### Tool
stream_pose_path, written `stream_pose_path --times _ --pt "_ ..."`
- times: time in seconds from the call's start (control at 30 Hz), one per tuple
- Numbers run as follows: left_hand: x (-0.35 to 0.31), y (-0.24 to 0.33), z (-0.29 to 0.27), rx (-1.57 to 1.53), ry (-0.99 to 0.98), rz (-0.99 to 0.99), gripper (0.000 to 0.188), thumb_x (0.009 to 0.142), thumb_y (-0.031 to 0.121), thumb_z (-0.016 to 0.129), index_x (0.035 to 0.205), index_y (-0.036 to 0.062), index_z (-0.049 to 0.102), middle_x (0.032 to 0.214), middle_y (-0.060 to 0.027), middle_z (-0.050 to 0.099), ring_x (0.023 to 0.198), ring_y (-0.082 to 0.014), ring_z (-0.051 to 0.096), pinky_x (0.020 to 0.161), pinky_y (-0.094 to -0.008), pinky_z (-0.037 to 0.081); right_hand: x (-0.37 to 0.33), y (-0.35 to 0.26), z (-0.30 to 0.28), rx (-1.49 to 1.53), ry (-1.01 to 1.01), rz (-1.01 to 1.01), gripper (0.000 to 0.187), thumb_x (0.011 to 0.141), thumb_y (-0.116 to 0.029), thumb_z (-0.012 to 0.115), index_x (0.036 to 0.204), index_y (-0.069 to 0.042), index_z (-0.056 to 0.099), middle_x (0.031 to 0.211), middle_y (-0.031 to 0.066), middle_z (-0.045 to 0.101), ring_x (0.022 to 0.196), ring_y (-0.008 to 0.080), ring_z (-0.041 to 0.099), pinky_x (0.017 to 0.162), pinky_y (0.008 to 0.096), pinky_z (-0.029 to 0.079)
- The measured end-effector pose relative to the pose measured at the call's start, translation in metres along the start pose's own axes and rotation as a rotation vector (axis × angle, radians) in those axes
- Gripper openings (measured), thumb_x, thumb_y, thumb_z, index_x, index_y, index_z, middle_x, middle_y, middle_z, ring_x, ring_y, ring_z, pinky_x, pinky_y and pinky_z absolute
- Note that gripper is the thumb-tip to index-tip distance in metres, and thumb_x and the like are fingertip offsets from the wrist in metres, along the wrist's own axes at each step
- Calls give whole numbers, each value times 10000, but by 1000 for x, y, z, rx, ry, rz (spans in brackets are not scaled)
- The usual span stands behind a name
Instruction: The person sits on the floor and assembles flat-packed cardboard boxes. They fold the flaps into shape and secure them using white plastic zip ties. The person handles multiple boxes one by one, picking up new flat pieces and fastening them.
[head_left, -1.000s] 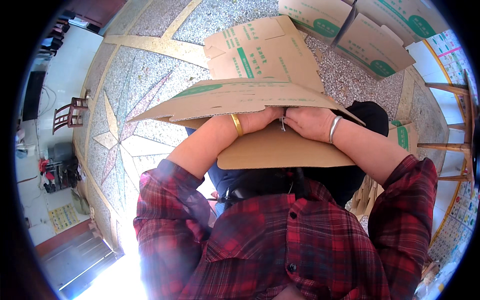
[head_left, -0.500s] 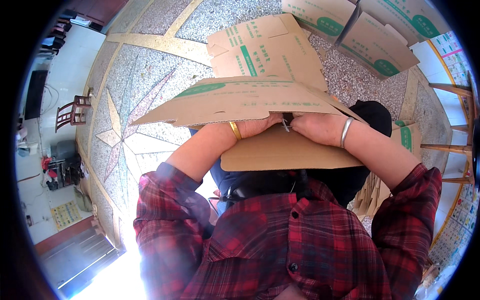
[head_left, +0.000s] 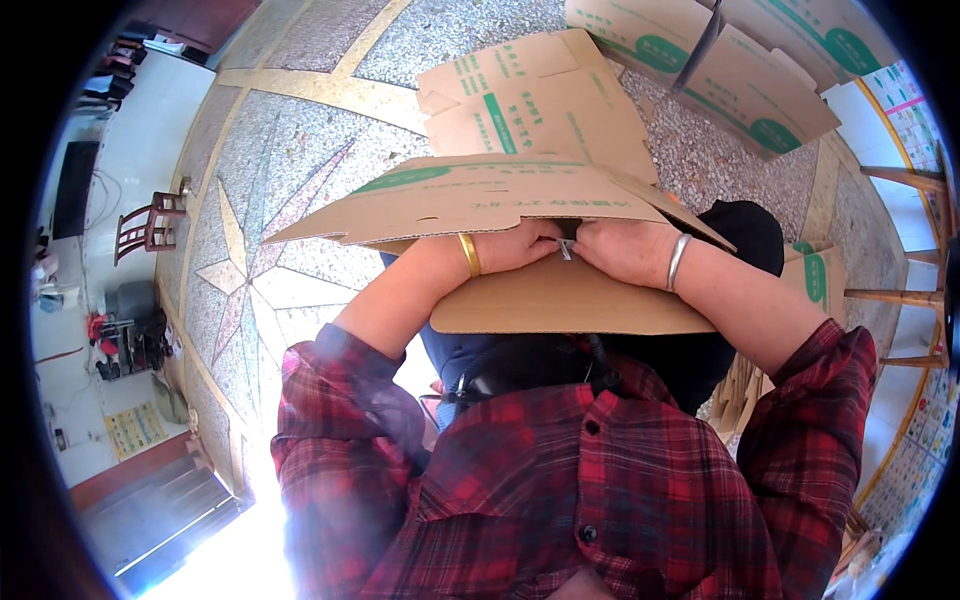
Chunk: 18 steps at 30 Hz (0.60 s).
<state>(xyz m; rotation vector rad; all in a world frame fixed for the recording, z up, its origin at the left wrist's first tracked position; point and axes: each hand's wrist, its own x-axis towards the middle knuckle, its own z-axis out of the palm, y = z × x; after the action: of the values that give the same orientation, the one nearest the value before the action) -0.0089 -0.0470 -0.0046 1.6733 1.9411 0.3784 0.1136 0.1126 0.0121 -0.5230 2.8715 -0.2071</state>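
We count two bare hands at one cardboard carton on the lap: the left hand (head_left: 515, 247), with one gold bangle (head_left: 469, 255), and the right hand (head_left: 628, 250), with one silver bangle (head_left: 677, 262). The carton shows two main parts, a raised printed panel (head_left: 480, 205) and a plain brown flap (head_left: 580, 305) below it. Between the hands we see one small pale strip (head_left: 566, 250). Both hands have their fingers drawn in beside it, yet the tips are partly covered, so we cannot tell whether either grip pinches the strip. Beyond lies one flattened carton (head_left: 540, 105), its near end hidden behind the raised panel. Of three standing cardboard panels (head_left: 755, 90), two are cut off above. A sleeve partly covers the folded cardboard (head_left: 738, 388), too layered to count.
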Motion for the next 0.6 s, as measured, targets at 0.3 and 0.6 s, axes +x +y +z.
stream_pose_path --times 0.3,0.6 --pt "4 5 -7 144 39 36 223 842 259 512 927 107 651 889 -106 626 845 -273 586 789 -365 449 -52 3 -49 369 14 -21 353 805 -341 526 903 -15 619 861 159 602 835 308 580 778 382 445" --pt "-4 -3 -10 106 116 116 274 806 302 499 1004 183 646 1035 -78 600 973 -268 547 879 -366 406 -101 -29 -59 204 142 67 405 642 -160 678 1004 -42 540 975 99 560 898 273 541 781 360 443"
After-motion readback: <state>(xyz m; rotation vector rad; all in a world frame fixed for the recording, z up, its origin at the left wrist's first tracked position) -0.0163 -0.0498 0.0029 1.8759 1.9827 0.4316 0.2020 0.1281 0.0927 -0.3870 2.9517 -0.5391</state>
